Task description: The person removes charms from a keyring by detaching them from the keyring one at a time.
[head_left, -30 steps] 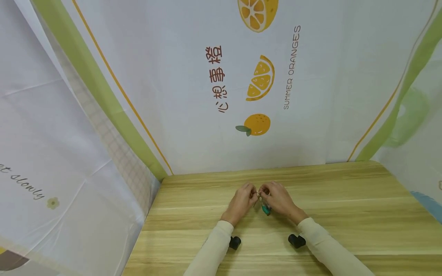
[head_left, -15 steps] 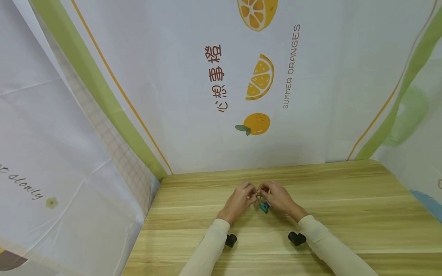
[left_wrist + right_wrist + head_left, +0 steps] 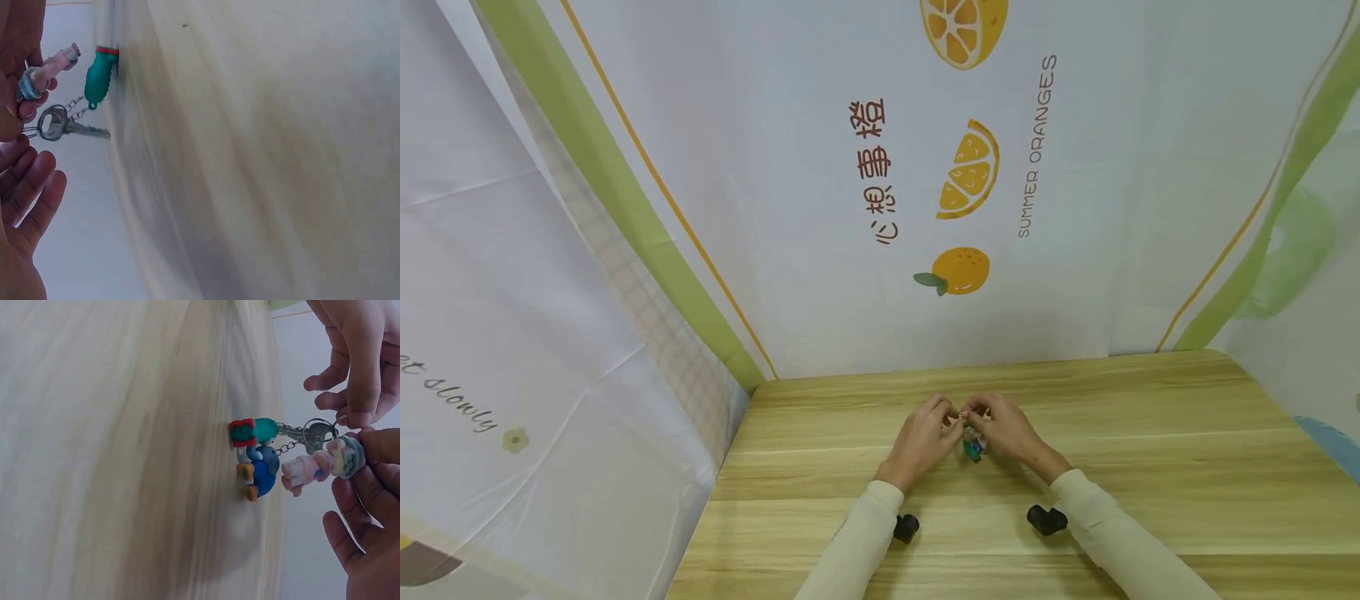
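Both hands meet over the table, holding a bunch of a key and small charms. My left hand (image 3: 919, 442) pinches the metal key ring (image 3: 53, 123) between thumb and fingertip, its other fingers spread. From the ring hangs a silver key (image 3: 87, 130). My right hand (image 3: 1006, 433) pinches the head end of a pink figurine charm (image 3: 312, 467). A green charm (image 3: 100, 78) with a red end hangs from a short chain. Beside it in the right wrist view dangles a blue figurine charm (image 3: 262, 473) with orange feet. Where the pink charm attaches is partly hidden by fingertips.
The wood-grain table (image 3: 1150, 450) spreads beneath both hands. Black objects (image 3: 1047, 520) show beside each forearm, one near either sleeve. A white cloth (image 3: 1060, 317) printed with oranges hangs behind the table, with more cloth at both sides.
Both hands stay nearly in place, with small finger movements. The hanging charms swing and turn slightly beneath the fingers.
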Motion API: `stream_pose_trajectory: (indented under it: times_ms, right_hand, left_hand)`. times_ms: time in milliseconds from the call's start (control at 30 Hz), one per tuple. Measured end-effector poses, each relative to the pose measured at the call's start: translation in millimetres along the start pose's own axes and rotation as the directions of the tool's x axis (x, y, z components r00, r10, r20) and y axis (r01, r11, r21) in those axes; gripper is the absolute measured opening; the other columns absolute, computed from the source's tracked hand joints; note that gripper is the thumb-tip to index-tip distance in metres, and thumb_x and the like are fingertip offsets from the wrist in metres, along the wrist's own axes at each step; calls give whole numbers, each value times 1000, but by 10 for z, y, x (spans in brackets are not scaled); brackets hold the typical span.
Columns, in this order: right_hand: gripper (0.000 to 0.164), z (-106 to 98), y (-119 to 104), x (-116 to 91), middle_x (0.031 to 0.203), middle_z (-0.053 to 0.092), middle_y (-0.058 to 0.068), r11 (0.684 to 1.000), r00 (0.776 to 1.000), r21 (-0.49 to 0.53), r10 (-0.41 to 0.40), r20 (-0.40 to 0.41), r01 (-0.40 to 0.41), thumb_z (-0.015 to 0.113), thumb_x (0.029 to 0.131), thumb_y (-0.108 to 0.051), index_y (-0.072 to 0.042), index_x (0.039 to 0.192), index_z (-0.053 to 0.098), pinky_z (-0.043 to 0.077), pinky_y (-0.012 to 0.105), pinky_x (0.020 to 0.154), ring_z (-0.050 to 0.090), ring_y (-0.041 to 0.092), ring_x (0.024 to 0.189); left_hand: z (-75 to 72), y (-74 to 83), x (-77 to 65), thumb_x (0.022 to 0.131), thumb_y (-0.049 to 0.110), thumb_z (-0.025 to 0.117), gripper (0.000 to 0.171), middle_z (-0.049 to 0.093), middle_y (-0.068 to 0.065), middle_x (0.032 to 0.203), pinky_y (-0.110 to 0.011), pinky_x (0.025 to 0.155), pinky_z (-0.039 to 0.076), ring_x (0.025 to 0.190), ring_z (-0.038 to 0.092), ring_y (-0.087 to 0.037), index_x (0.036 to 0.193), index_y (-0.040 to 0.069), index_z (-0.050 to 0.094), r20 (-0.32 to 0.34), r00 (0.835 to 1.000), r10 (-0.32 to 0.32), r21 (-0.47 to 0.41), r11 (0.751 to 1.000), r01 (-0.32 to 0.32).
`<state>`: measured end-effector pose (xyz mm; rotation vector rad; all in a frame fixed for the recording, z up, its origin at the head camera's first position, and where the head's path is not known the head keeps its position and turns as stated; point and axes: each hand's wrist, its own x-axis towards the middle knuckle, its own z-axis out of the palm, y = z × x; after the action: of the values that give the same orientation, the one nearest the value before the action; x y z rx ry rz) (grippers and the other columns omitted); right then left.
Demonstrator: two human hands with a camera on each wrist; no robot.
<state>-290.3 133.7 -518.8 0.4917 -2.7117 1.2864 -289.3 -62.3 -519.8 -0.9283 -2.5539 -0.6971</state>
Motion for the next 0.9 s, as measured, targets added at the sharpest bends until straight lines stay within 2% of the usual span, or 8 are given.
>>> stream_pose_trajectory:
  times_ms: [100,233,367,500,633,900]
  right_hand:
    - [10,9,-18,-1,98,70,0,1000,1000,6,6,1,-6,67,106,-19,-16,100,75,49,36,77,59,16,87]
    - [8,24,-46,-7,95,69,-3,999,1000,-47,-3,-20,2,69,104,-21,-17,99,75,47,36,77,58,14,86]
    - [8,36,-69,-5,92,71,-2,995,998,-98,-26,-62,19,69,102,-17,-14,99,75,49,36,75,61,14,87]
    - [8,37,-97,5,92,72,0,993,996,-120,0,-86,-10,68,102,-16,-11,99,75,53,37,74,64,14,84]
    - [9,35,-115,15,92,73,1,991,996,-129,20,-84,-31,68,102,-16,-10,100,75,55,38,76,65,15,85]
    - [9,22,-144,14,96,72,1,992,996,-124,2,-90,-13,68,102,-16,-13,99,76,55,40,77,65,16,89]
  left_hand:
    - [0,5,-1,105,15,69,7,67,-3,102,-16,72,54,86,67,-13,102,9,70,-3,1000,-28,-4,1000,28]
    - [3,3,8,103,9,67,7,65,-4,95,-14,68,51,81,62,-11,96,9,65,-24,999,-39,-29,999,38]
    - [1,-3,23,101,4,67,10,62,-3,90,-13,65,48,76,59,-9,93,8,64,-51,999,-14,-47,999,12]
    - [-12,-9,28,99,0,68,11,61,-3,88,-11,63,46,74,56,-7,92,7,63,-69,998,2,-68,998,-7]
    - [-33,-14,16,99,1,68,11,61,-3,89,-11,65,49,76,58,-7,92,7,63,-61,998,-6,-96,995,1]
    - [-50,-26,-9,100,3,68,7,64,-4,94,-13,68,53,80,65,-11,95,8,65,-59,996,-63,-125,991,56]
